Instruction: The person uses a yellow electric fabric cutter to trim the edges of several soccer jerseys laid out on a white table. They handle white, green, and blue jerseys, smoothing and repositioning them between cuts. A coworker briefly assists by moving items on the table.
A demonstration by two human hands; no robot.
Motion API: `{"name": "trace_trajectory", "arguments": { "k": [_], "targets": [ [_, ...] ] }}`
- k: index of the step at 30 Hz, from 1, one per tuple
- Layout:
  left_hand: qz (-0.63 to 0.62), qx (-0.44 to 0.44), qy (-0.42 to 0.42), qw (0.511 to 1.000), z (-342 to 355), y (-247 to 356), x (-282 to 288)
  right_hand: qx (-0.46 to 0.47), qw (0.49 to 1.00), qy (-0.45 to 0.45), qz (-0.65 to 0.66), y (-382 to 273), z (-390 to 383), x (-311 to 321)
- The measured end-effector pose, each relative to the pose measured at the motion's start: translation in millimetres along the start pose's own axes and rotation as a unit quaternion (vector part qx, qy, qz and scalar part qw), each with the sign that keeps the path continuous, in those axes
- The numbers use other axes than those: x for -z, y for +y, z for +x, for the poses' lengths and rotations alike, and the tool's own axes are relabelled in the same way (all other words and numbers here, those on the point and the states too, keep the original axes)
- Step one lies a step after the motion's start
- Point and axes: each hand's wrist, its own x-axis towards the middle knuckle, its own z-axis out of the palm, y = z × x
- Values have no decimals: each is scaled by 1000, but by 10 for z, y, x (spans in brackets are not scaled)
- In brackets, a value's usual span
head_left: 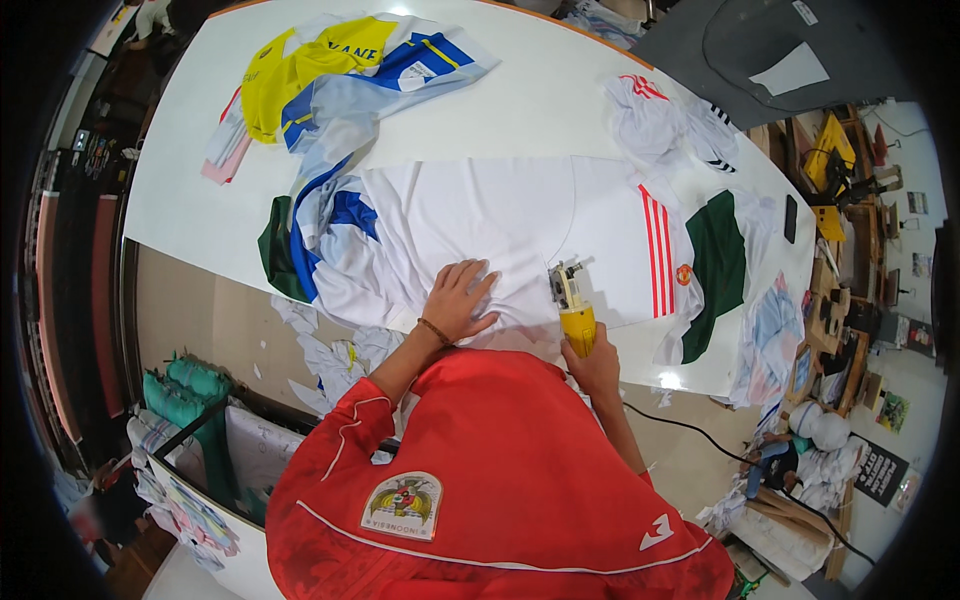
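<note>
My left hand [456, 300] lies on the white fabric [510, 220], fingers spread. My right hand [596, 365] grips a yellow electric fabric cutter [576, 318], its metal head resting on that fabric just right of my left hand. A thin curved line runs across the cloth above the cutter. Red stripes [657, 250] and a small crest mark the fabric's right part. Dark green cloth [715, 270] lies beside it on the right; bunched blue and pale cloth [330, 230] lies at its left end.
The white table [520, 70] holds yellow-and-blue jerseys [295, 85], white pieces [645, 115] and a black phone [790, 218]. A power cord [700, 432] trails rightward. Cloth scraps [340, 360] lie below the table edge. A person [150, 22] is partly visible top left. Cluttered shelving [840, 290] stands right.
</note>
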Motion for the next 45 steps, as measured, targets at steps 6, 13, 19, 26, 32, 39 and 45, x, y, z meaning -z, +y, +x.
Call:
{"name": "trace_trajectory", "arguments": {
  "k": [6, 13, 19, 26, 32, 39, 45],
  "targets": [
    [26, -37, -13, 999, 2, -128, 6, -60, 997, 4, 42, -248, -91, -123],
    [11, -27, -21, 999, 8, -138, 7, -75, 996, 17, 38, -431, 1, -132],
    [4, -24, -21, 999, -9, -165, -27, -79, 996, 27, 31, -494, 58, -135],
    [7, -21, -23, 999, -19, -160, -27, -99, 994, 21, 33, -540, 166, -91],
    [12, -26, -18, 999, -8, -159, -4, -85, 995, 38, 45, -520, 346, -13],
    [10, -29, -11, 999, 0, -155, 6, -73, 995, 45, 58, -509, 521, 81],
    [8, -25, -11, 1000, 3, -134, 26, -69, 995, 29, 71, -488, 452, 66]
  ]
}}
